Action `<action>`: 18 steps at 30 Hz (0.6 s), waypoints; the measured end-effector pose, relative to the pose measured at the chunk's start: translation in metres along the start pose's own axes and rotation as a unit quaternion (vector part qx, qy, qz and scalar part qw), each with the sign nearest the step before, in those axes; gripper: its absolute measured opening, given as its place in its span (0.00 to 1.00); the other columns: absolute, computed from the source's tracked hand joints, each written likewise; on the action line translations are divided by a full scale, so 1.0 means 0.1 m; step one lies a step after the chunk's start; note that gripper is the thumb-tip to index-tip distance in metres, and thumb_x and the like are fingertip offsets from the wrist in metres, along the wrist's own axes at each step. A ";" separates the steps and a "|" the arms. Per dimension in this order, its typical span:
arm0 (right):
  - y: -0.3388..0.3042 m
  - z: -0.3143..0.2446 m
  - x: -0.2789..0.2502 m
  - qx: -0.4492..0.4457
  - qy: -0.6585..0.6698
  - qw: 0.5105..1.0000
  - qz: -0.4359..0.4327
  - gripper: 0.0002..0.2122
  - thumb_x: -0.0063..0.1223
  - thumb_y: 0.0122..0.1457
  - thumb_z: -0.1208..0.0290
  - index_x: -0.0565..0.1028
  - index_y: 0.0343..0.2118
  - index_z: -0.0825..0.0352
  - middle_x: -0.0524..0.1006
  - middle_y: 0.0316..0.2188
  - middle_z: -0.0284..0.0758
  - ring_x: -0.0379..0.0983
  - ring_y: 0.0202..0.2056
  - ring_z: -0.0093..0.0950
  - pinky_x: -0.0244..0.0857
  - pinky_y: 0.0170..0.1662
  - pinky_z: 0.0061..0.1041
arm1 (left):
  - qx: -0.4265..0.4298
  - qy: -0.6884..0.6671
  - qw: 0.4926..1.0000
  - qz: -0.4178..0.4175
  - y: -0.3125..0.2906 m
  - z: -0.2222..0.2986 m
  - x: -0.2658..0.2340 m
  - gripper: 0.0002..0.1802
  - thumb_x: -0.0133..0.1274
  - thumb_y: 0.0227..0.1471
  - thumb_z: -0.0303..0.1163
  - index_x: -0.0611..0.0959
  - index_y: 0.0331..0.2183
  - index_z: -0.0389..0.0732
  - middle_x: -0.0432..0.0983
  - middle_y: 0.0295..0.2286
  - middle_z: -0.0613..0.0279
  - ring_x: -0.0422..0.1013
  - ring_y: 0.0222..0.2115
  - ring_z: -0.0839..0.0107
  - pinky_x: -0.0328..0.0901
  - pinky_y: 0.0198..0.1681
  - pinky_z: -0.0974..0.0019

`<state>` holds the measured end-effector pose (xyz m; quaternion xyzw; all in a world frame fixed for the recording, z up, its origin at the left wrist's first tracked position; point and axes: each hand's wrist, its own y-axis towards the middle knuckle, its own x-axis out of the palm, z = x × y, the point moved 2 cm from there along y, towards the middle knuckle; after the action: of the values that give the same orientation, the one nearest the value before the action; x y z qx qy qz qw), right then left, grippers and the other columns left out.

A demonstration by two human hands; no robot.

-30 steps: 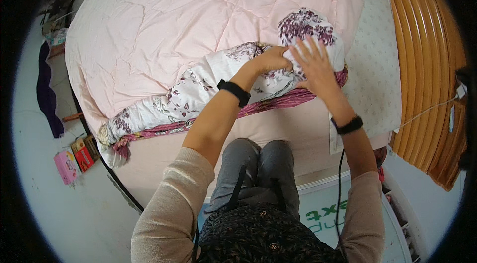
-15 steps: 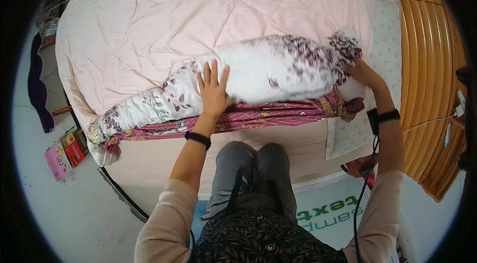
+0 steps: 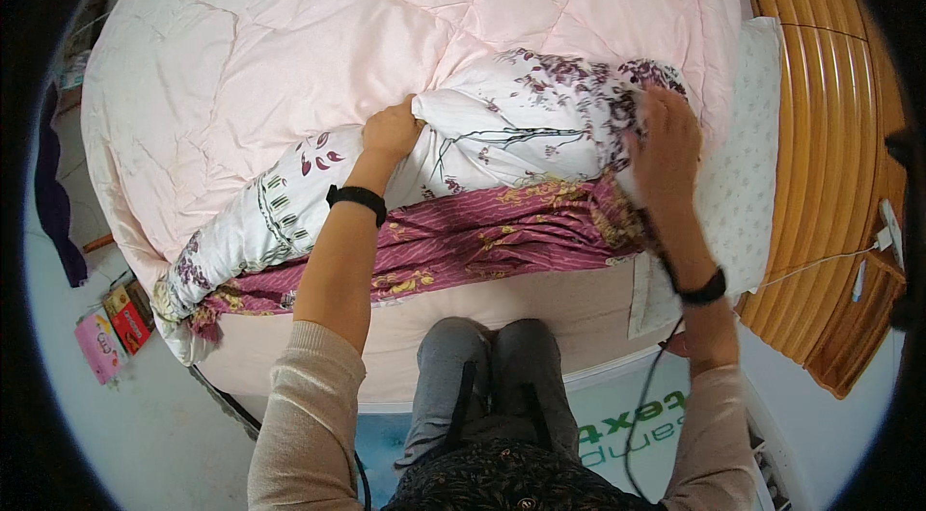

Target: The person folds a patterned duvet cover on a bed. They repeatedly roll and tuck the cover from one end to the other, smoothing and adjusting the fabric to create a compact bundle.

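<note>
A long, bunched floral quilt (image 3: pixel 526 115), white with plum-coloured flowers, lies across the near part of the bed. Along its near side shows burgundy cloth (image 3: pixel 473 231) with thin stripes and yellow flowers. My left hand (image 3: pixel 391 130) is closed on the quilt's far edge near the middle, pulling the fabric into creases. Over the quilt's right end is my right hand (image 3: pixel 666 139). Motion smears its fingers, so their grip does not show. Both wrists wear a black band.
A pale pink comforter (image 3: pixel 328 38) covers the bed beyond. At the right lie a pale printed sheet or pad (image 3: pixel 748 125) and the ribbed wooden headboard (image 3: pixel 820 154). Pink and red boxes (image 3: pixel 101 347) stand on the floor at left. A black cable (image 3: pixel 641 405) hangs by my right arm.
My left hand has gone from lying flat on the quilt to closing on its far edge. My right hand has moved left over the quilt's end, and more burgundy cloth shows.
</note>
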<state>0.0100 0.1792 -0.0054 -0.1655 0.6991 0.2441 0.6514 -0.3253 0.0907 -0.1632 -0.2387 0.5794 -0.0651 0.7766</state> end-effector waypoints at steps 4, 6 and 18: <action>-0.20 -0.99 0.10 -0.087 0.067 0.979 -0.174 0.45 0.68 0.36 0.62 0.57 0.60 0.55 0.49 0.62 0.45 0.45 0.62 0.45 0.48 0.61 0.45 | -0.012 -0.025 0.999 -0.029 0.01 0.01 -0.02 0.21 0.44 0.52 0.47 0.73 0.44 0.45 0.78 0.29 0.49 0.75 0.32 0.52 0.68 0.35 0.52; 0.00 -0.87 0.40 -0.041 0.028 0.986 -0.157 0.44 0.68 0.37 0.61 0.56 0.60 0.55 0.48 0.62 0.44 0.44 0.62 0.47 0.48 0.60 0.44 | -0.009 -0.045 0.999 -0.021 0.01 -0.01 -0.04 0.20 0.46 0.52 0.47 0.73 0.43 0.45 0.78 0.30 0.49 0.75 0.32 0.52 0.68 0.35 0.52; 0.72 -0.37 1.43 -0.035 0.032 0.944 -0.327 0.38 0.50 0.42 0.88 0.58 0.60 0.56 0.49 0.62 0.47 0.48 0.60 0.48 0.53 0.60 0.37 | 0.222 -0.081 0.961 0.146 -1.43 -0.10 -0.31 0.41 0.59 0.40 0.51 0.65 0.56 0.57 0.52 0.59 0.58 0.47 0.60 0.54 0.43 0.60 0.43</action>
<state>-0.0735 0.2303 -0.1375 -0.4153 0.6179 0.0370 0.6666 -0.3193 -0.0264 -0.0748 0.0226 0.5144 -0.0583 0.8553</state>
